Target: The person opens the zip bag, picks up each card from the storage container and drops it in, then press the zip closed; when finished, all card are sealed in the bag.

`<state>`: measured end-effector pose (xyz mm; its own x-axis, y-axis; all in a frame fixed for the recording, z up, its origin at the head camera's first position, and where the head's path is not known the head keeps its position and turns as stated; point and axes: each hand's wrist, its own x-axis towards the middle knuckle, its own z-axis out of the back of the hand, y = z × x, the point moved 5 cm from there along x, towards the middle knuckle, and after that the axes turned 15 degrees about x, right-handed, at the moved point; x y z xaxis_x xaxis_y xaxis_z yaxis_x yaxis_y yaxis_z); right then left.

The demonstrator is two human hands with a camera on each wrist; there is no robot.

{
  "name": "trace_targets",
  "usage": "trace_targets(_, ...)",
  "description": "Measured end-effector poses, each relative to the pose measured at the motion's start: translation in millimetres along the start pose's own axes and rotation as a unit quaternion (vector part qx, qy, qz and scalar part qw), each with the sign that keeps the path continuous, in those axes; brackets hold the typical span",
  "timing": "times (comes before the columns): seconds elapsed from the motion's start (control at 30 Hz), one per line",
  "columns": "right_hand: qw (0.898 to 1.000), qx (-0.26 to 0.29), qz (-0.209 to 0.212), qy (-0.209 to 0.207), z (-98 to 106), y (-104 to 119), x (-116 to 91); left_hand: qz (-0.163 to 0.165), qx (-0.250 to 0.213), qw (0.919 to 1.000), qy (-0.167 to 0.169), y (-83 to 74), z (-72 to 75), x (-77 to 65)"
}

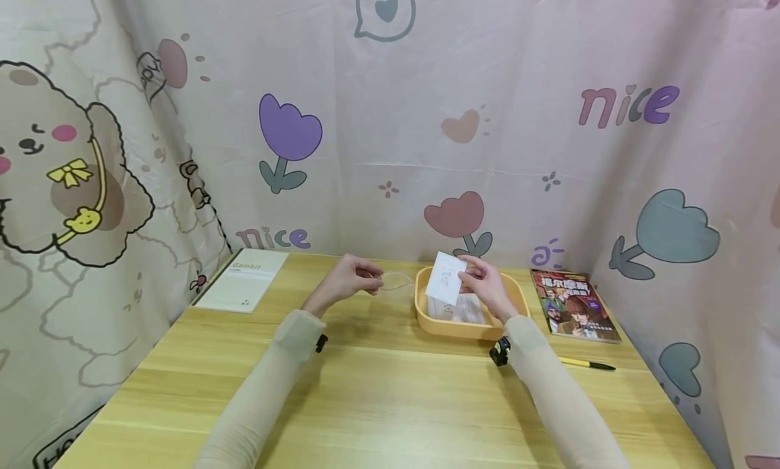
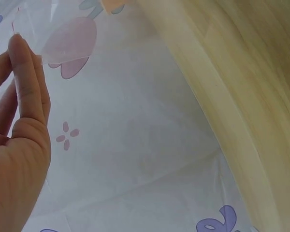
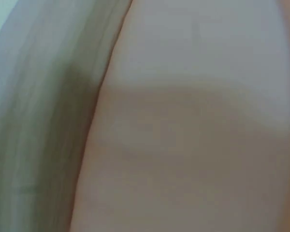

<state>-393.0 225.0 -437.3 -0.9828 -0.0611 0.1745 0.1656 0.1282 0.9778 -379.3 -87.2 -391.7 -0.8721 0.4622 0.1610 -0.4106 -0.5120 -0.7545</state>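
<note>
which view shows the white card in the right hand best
The head view. There the white card shows whole, pinched by the right hand above the yellow tray. The right wrist view is a close blur with no card discernible, and the left wrist view shows only the left hand holding a clear sleeve.

Clear glossy film [image 1: 396, 281]; wood-grain table [image 1: 390, 401]

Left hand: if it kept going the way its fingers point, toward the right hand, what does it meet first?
Probably the white card held by the right hand over the yellow tray; the left hand pinches a clear plastic sleeve reaching that way. Depth is unclear.
</note>
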Motion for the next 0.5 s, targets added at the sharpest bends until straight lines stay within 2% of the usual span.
trace_targets(0.3,0.999,0.043,0.03,0.0,-11,18,-2,0.007,-0.005,1.0,-0.004,-2.9,-0.4,4.2)
trace_targets(0.5,0.997,0.069,0.04,0.0,-18,28,-4,0.01,-0.006,0.9999,-0.001,-3.9,0.4,2.1)
